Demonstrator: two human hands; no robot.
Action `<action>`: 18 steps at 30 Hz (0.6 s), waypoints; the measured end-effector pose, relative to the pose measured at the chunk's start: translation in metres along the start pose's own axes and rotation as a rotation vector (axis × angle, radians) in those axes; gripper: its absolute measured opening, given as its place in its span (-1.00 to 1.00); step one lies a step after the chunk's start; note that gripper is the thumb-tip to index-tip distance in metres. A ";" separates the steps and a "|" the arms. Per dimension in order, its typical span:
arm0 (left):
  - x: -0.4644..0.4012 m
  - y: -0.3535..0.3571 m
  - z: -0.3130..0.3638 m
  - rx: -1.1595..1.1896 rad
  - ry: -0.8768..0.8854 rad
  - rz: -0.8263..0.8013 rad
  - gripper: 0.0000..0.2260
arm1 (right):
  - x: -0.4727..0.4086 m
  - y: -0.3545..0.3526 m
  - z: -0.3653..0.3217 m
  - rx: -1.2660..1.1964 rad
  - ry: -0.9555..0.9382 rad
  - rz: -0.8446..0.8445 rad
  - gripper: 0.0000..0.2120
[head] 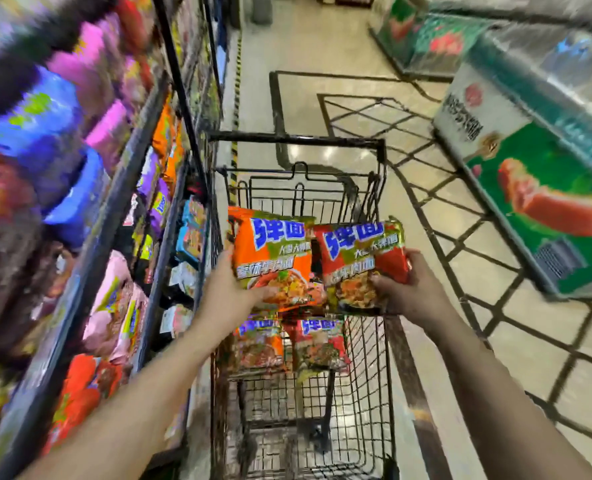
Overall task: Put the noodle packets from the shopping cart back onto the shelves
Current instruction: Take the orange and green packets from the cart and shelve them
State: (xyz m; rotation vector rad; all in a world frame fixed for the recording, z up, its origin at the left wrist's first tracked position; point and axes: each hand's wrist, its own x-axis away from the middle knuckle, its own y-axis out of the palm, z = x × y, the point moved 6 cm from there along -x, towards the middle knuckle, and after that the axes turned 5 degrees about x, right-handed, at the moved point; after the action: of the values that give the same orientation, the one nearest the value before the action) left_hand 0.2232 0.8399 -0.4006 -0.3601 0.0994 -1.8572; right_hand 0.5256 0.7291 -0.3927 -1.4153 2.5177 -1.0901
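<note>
A supermarket aisle ran ahead, its pale tiled floor [308,46] crossed by dark lines that formed a lattice pattern on the right. Along the left stood dark metal shelves [138,188] crammed with noodle packets in pink, blue, purple, orange and red, most of them blurred. On the right sat a chest freezer [536,188] with a green side panel showing a sausage picture, and further freezers lay beyond it.

A black wire shopping cart [298,140] stood just beside the shelves, directly in front of the person. Above its basket both bare forearms reached forward. The left hand [232,282] gripped an orange noodle packet [273,251] by its lower left edge, thumb lying across the printed front and the fingers hidden behind. The right hand [405,285] gripped a red noodle packet [360,265] at its lower right corner, thumb pressed on the front and fingers curled round the edge. The two packets were held side by side, face up toward the camera, the red one's left edge overlapping the orange one's right edge.

Beneath them, in the cart's upper basket, lay two more packets: a second orange packet [258,344] on the left and a second red packet [318,344] on the right, touching each other. The lower level of the cart was seen through the mesh, too blurred to read.
</note>
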 end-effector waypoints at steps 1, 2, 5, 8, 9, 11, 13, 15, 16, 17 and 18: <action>0.007 -0.007 0.017 -0.004 0.027 0.011 -0.43 | 0.008 -0.012 -0.011 -0.029 -0.012 0.011 -0.41; 0.012 -0.014 0.034 0.000 0.059 0.026 -0.42 | 0.016 -0.024 -0.023 -0.057 -0.026 0.025 -0.41; 0.030 -0.033 0.073 0.020 0.106 0.045 -0.36 | 0.043 -0.058 -0.062 -0.103 -0.103 0.041 -0.37; 0.053 -0.049 0.116 0.059 0.177 0.071 -0.37 | 0.070 -0.092 -0.097 -0.127 -0.165 0.043 -0.35; 0.061 -0.053 0.127 0.059 0.191 0.072 -0.38 | 0.075 -0.102 -0.104 -0.134 -0.181 0.045 -0.34; 0.081 -0.063 0.156 0.090 0.221 0.081 -0.39 | 0.091 -0.120 -0.124 -0.165 -0.211 0.027 -0.38; 0.096 -0.074 0.178 0.113 0.257 0.103 -0.38 | 0.107 -0.137 -0.138 -0.174 -0.252 0.013 -0.41; 0.110 -0.080 0.196 0.102 0.291 0.136 -0.36 | 0.122 -0.154 -0.149 -0.139 -0.300 0.026 -0.37; 0.119 -0.082 0.205 0.108 0.307 0.145 -0.35 | 0.131 -0.163 -0.156 -0.120 -0.341 0.034 -0.37; 0.129 -0.085 0.211 0.109 0.322 0.164 -0.34 | 0.138 -0.171 -0.162 -0.118 -0.371 0.039 -0.37; 0.139 -0.086 0.217 0.099 0.332 0.183 -0.35 | 0.143 -0.178 -0.167 -0.138 -0.385 0.037 -0.36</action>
State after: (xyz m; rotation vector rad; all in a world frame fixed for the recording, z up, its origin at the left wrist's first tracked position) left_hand 0.1712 0.7605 -0.1458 0.0280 0.2574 -1.7182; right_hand 0.5111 0.6523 -0.1209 -1.4385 2.3618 -0.5762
